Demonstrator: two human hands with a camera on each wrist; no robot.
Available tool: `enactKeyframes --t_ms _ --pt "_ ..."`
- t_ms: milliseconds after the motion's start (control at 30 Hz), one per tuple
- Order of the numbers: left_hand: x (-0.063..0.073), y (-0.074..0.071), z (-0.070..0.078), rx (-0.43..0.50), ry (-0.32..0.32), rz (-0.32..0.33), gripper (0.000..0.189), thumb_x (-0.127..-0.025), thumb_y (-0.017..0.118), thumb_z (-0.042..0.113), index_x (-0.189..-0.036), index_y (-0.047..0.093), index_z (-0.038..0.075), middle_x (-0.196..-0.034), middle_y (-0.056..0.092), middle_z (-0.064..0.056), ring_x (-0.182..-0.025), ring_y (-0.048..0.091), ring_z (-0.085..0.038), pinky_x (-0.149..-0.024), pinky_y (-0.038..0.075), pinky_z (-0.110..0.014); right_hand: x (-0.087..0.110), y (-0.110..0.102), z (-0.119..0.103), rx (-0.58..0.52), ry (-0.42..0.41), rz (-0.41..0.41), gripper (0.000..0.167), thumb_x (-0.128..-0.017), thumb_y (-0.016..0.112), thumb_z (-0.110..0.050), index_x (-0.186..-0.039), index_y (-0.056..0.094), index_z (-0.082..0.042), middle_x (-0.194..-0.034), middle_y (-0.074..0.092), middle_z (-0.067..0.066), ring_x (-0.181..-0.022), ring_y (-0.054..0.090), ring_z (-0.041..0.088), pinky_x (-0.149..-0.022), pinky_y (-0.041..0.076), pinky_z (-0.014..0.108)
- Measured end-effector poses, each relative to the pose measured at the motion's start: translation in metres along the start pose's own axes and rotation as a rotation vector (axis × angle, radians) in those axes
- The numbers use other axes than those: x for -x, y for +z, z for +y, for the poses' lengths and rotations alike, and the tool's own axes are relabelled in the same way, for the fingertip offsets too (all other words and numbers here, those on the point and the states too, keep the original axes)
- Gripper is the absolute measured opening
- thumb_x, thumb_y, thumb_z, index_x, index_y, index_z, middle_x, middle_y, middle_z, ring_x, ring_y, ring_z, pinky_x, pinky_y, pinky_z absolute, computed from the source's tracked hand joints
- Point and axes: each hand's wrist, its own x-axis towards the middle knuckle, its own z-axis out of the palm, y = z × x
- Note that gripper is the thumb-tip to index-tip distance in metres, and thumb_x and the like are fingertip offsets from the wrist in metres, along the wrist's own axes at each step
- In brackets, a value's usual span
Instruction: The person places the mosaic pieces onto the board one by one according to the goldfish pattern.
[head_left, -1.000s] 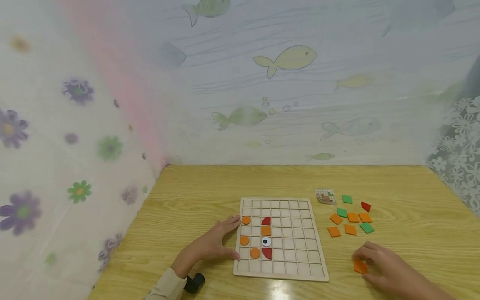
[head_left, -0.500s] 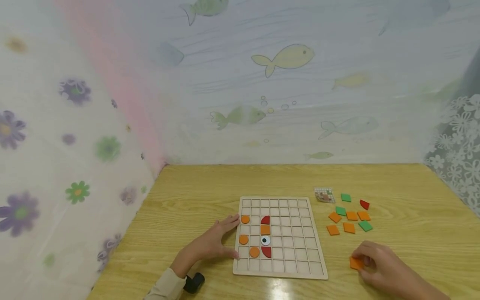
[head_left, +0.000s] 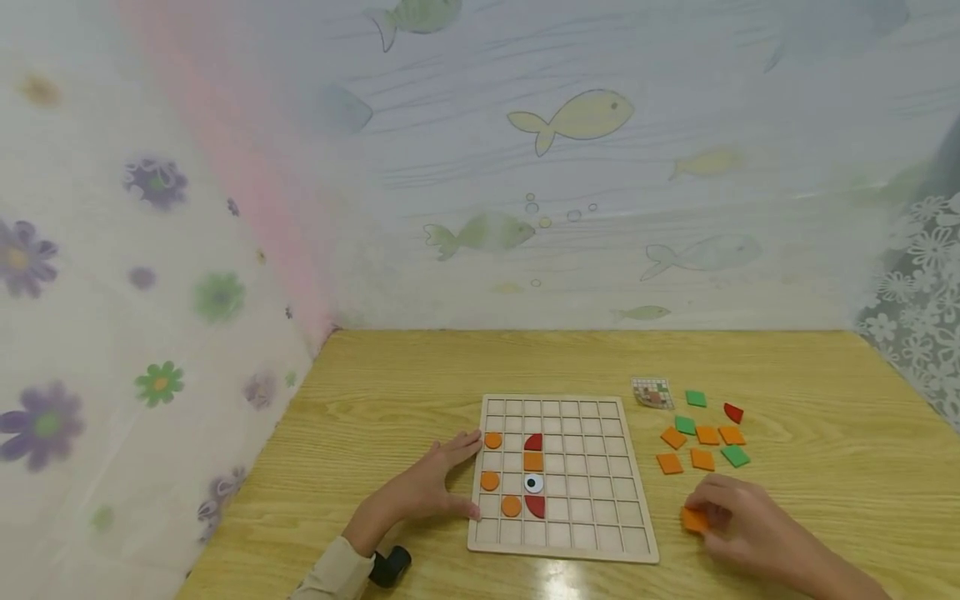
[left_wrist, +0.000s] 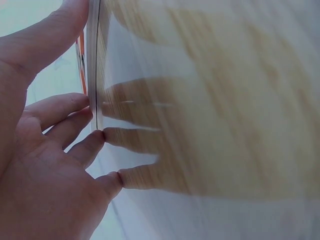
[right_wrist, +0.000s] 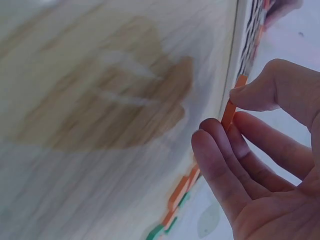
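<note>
A wooden grid board [head_left: 577, 487] lies on the table. Its left side holds three orange discs, one of them a disc [head_left: 511, 506], two red quarter-round pieces, an orange square and an eye piece [head_left: 533, 483]. With fingers and thumb spread, my left hand [head_left: 427, 485] rests against the board's left edge; the left wrist view has the fingertips right at the board's side [left_wrist: 97, 65]. To the right of the board, my right hand [head_left: 746, 521] pinches an orange square tile [head_left: 693, 521] between thumb and fingers. That tile [right_wrist: 231, 111] shows edge-on in the right wrist view.
Beyond the right hand lie loose tiles: several orange squares, one of them a square [head_left: 670, 463], green pieces such as a rhombus [head_left: 736, 456], and a red quarter-round [head_left: 733, 412]. A small pattern card [head_left: 652, 393] sits behind the board's right corner. Patterned sheets [head_left: 450, 283] enclose the table.
My right hand has moved left toward the board with the orange tile between its fingers. The left hand stays at the board's edge, and the pieces on the board are unchanged.
</note>
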Motion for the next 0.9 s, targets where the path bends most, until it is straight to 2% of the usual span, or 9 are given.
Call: enactKeyframes --t_ms 133,233,467,700,900 --pt "0.0 0.0 0.001 0.002 -0.008 -0.002 0.095 -0.073 0.079 0.042 -0.148 0.032 0.007 -0.155 0.022 -0.004 -0.143 0.014 -0.028 -0.112 0.005 -0.057 -0.007 0.006 -0.002 -0.041 -0.09 0.043 0.04 -0.054 0.072 0.01 -0.085 0.065 -0.014 -0.082 0.054 -0.012 -0.067 0.045 -0.002 -0.053 0.039 0.01" --pt "0.001 0.0 0.001 0.002 -0.014 -0.001 0.094 -0.073 0.079 0.041 -0.148 0.032 0.008 -0.155 0.022 -0.003 -0.143 0.014 -0.027 -0.112 0.005 -0.056 -0.012 0.009 -0.006 -0.044 -0.108 0.06 0.042 -0.054 0.071 0.011 -0.086 0.065 -0.016 -0.083 0.055 -0.012 -0.067 0.047 -0.002 -0.055 0.039 0.009" --pt "0.001 -0.001 0.002 -0.007 -0.008 0.001 0.094 -0.073 0.079 0.042 -0.148 0.033 0.007 -0.155 0.023 -0.004 -0.143 0.015 -0.028 -0.112 0.006 -0.057 -0.026 0.015 -0.015 -0.09 -0.1 0.022 0.038 -0.06 0.071 0.011 -0.088 0.066 -0.014 -0.086 0.057 -0.009 -0.07 0.051 0.0 -0.056 0.045 0.013" --pt "0.002 -0.001 0.002 0.003 -0.002 -0.002 0.095 -0.073 0.078 0.044 -0.148 0.033 0.007 -0.155 0.023 -0.004 -0.143 0.014 -0.027 -0.112 0.006 -0.057 -0.038 0.022 -0.022 -0.19 0.005 -0.041 0.035 -0.067 0.069 0.009 -0.092 0.066 -0.016 -0.088 0.058 -0.011 -0.072 0.054 0.001 -0.056 0.051 0.021" --pt "0.001 -0.001 0.001 0.012 0.007 -0.002 0.095 -0.073 0.078 0.044 -0.148 0.033 0.006 -0.155 0.023 -0.005 -0.143 0.014 -0.027 -0.112 0.006 -0.057 -0.049 0.029 -0.026 -0.267 -0.025 -0.064 0.034 -0.068 0.068 0.009 -0.093 0.066 -0.014 -0.089 0.059 -0.006 -0.072 0.055 0.004 -0.056 0.052 0.022"
